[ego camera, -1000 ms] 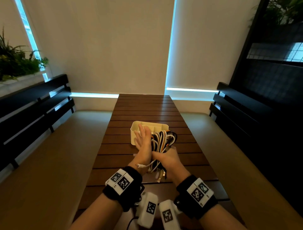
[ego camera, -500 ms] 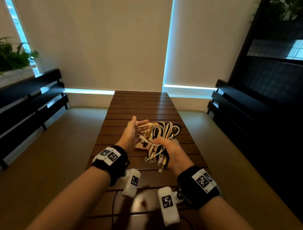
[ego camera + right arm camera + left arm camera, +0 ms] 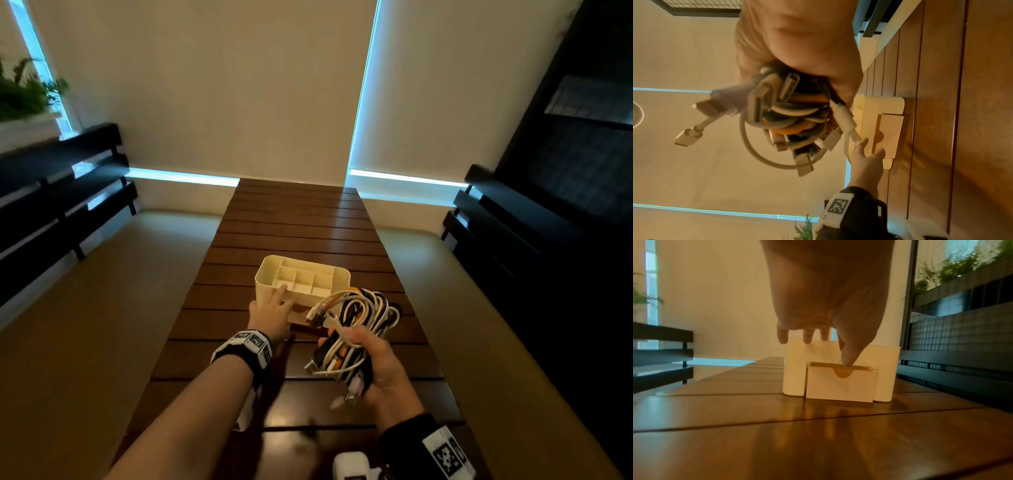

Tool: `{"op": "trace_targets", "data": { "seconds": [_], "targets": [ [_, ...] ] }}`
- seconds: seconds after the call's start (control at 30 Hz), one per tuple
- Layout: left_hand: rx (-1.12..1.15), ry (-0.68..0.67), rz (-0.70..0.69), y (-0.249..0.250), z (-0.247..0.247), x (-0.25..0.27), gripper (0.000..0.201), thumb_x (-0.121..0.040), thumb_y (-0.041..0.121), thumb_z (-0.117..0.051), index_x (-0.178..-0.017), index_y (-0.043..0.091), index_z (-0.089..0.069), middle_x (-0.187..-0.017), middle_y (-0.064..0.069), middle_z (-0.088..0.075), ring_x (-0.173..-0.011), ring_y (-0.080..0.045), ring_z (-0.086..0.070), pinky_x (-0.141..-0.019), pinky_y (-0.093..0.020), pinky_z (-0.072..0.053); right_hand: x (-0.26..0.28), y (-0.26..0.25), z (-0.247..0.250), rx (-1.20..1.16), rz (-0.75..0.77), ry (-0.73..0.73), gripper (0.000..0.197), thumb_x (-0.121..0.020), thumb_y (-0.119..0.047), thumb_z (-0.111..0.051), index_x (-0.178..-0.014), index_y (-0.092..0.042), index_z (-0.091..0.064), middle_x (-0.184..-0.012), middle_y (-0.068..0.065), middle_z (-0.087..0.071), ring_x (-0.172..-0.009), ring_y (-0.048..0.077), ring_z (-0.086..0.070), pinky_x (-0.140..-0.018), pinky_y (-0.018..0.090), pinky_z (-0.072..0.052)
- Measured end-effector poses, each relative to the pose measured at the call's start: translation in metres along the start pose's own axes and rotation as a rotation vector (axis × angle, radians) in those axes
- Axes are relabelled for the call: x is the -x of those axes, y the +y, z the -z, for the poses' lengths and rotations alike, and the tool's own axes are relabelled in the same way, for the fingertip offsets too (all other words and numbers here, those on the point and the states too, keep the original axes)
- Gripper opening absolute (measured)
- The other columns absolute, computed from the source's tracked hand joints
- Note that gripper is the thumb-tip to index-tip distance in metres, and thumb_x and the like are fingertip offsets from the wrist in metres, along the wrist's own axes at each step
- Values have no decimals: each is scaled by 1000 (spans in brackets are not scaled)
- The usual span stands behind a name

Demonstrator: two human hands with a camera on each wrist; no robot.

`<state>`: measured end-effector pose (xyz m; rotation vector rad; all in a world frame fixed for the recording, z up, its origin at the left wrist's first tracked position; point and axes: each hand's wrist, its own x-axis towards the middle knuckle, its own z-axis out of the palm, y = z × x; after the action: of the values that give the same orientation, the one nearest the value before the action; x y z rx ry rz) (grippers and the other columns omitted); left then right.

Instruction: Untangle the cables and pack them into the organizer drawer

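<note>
Left hand [image 3: 274, 317] is reaching over the organizer [image 3: 270, 279] mid-table, fingers straight on its near rim, thumb [image 3: 849, 360] dipping into the drawer [image 3: 840, 386] notch, gripping nothing. Right hand [image 3: 380, 363] is clutching the cable bundle [image 3: 359, 315] just right of it; probably best hooking that notch w/ thumb & pulling straight back.

A long brown table of wooden slats [image 3: 294, 219] runs to a plain cream wall [image 3: 212, 85]. Dark slatted benches [image 3: 61, 192] stand on both sides over a tan floor [image 3: 85, 325]. Thin blue light strips [image 3: 181, 178] glow low down, and green leafy plants [image 3: 24, 92] sit up on the left
</note>
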<state>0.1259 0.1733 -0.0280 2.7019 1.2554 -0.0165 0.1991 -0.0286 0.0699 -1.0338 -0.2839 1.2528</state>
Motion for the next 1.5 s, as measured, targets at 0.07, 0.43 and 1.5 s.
{"op": "trace_targets", "data": {
  "seconds": [0.07,0.43,1.5],
  "targets": [
    [-39,186,24,8,-4,0,57,-88,19,-54,-140,30,-33,-148,-2,-32,-134,-25,-32,-102,-47,-31,0,0,3,-12,-9,-5,28,-33,-19,-73,-55,-3,-72,-60,14,-68,-52,23,-66,-51,31,-55],
    [39,120,-113,13,-4,23,34,-92,5,-42,-120,21,-55,-120,-2,-58,-114,-24,-53,-87,-36,-38,8,9,10,-5,-72,-2,31,-42,-8,-72,-71,3,-69,-65,21,-67,-55,28,-67,-47,35,-57],
    [186,198,-259,54,-64,242,42,-72,23,-65,-114,25,-63,-91,5,-68,-68,-17,-64,-47,-28,-51,91,64,52,-220,-37,76,54,-16,-13,-91,-66,-3,-73,-64,12,-68,-56,26,-67,-58,39,-57]
  ]
}}
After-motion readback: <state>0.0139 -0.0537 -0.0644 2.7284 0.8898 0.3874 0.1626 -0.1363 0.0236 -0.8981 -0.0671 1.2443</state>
